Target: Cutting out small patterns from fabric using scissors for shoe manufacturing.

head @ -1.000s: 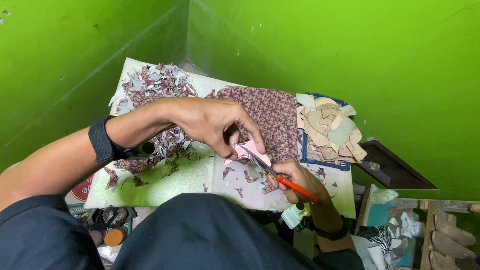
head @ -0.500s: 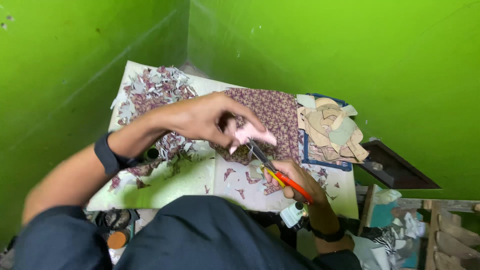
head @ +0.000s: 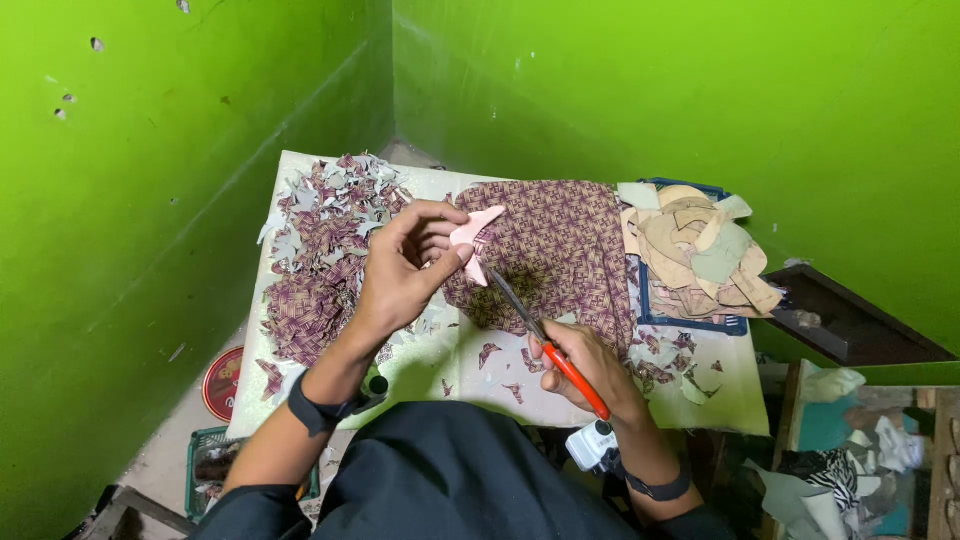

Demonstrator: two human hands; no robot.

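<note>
Pink fabric cutout (head: 473,236): held above the patterned maroon cloth (head: 565,250) on the pale board (head: 590,395), long axis up-right to down-left. Left hand (head: 405,265): fingers curled, pinching the cutout; right hand (head: 585,365): closed round orange-handled scissors (head: 535,325), blades angled up-left toward the cutout. Surroundings: heap of cut scraps (head: 325,250) at left, blue tray (head: 690,322) of beige pieces at right, green walls (head: 180,170) behind.

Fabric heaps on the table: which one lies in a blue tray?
The beige and pale green heap at the right, in the blue tray; the purple patterned scraps lie on the board.
</note>
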